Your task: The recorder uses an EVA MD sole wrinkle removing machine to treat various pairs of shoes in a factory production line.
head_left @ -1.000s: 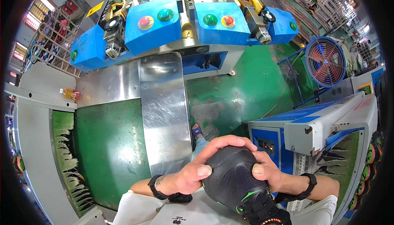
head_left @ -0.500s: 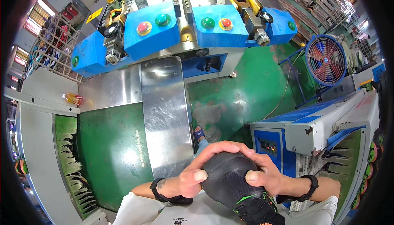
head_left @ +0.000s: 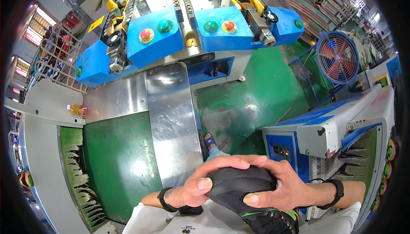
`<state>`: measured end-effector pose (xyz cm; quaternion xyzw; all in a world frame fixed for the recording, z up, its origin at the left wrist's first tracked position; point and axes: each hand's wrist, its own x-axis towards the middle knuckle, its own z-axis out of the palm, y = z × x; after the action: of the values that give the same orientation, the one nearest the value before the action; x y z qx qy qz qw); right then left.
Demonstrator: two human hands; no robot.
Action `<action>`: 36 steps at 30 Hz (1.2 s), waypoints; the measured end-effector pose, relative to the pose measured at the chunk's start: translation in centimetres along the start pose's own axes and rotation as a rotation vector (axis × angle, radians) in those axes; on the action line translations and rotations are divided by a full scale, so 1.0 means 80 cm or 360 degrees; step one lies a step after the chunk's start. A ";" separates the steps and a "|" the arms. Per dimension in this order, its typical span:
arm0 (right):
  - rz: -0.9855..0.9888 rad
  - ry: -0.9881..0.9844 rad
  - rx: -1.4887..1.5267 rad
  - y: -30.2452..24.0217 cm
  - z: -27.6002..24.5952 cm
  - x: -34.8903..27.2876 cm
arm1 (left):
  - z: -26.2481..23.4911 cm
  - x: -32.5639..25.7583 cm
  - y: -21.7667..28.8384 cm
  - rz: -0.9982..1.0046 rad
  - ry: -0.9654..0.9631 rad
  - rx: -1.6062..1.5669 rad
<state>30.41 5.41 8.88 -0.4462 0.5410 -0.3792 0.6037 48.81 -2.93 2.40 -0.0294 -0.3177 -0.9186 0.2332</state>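
Both hands wrap tight around the black shoe (head_left: pixel 241 187), left hand (head_left: pixel 200 183) gripping its near side and right hand (head_left: pixel 279 183) clamped over the toe, held close below the steel chute (head_left: pixel 171 123) and blue machine (head_left: pixel 188 33).

Shoe (head_left: pixel 245 187) between both hands (close to chest), metal chute (head_left: pixel 173 123) ahead, fan (head_left: pixel 337 57) far right

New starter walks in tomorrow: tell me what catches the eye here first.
Low in the middle, the left hand and right hand clasp a black shoe upper. Above stands a blue machine with red and green buttons; a caged fan sits on the right.
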 end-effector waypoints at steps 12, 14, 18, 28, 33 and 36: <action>0.0037 -0.0018 -0.0377 -0.018 -0.001 -0.008 | 0.002 -0.003 -0.009 0.0113 -0.0045 -0.0062; 0.0015 0.0021 -0.0411 -0.013 -0.004 -0.009 | 0.004 0.001 -0.006 0.0014 0.0076 0.0019; 0.0081 0.0063 -0.0439 -0.027 0.003 -0.013 | -0.001 0.004 -0.010 0.0212 -0.0039 -0.0076; 0.0200 0.0064 -0.0362 -0.010 0.005 -0.020 | 0.002 0.000 0.003 -0.0189 0.0238 -0.0019; 0.0336 -0.0040 -0.0182 -0.016 -0.004 -0.014 | 0.010 0.021 0.023 -0.0425 0.0266 -0.0088; 0.0389 -0.0026 -0.0293 -0.016 -0.007 -0.018 | 0.018 0.027 0.018 -0.0391 0.0488 0.0067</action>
<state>29.69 6.30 10.54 -0.4335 0.6188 -0.2482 0.6062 47.40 -3.92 4.79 0.1550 -0.2988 -0.9270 0.1654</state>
